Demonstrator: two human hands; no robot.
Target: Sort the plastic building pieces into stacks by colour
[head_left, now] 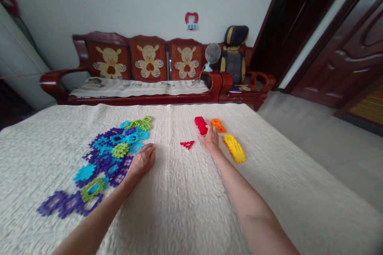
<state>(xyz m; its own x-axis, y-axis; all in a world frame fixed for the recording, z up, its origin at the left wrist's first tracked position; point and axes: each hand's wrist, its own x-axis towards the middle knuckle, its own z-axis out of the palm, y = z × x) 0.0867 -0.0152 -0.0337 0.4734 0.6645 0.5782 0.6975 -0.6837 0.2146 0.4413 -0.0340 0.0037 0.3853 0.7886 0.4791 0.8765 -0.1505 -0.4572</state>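
Note:
My right hand (210, 138) reaches to a stack of red notched building tiles (200, 125), its fingers closed around the near end. A single red triangular tile (187, 144) lies flat on the cloth to the left of that hand. My left hand (144, 159) rests on the cloth with its fingers curled together, and nothing shows in them. Beside it spreads a loose pile of purple, blue and green tiles (103, 155). A yellow row of tiles (235, 148) and a smaller orange group (218, 125) lie right of my right hand.
All the tiles lie on a large surface with a cream quilted cover (173, 207). Behind its far edge stands a dark red wooden sofa (143, 99) with bear-patterned backs. A small fan (212, 53) stands at the sofa's right end. Tiled floor (302, 119) runs along the right side.

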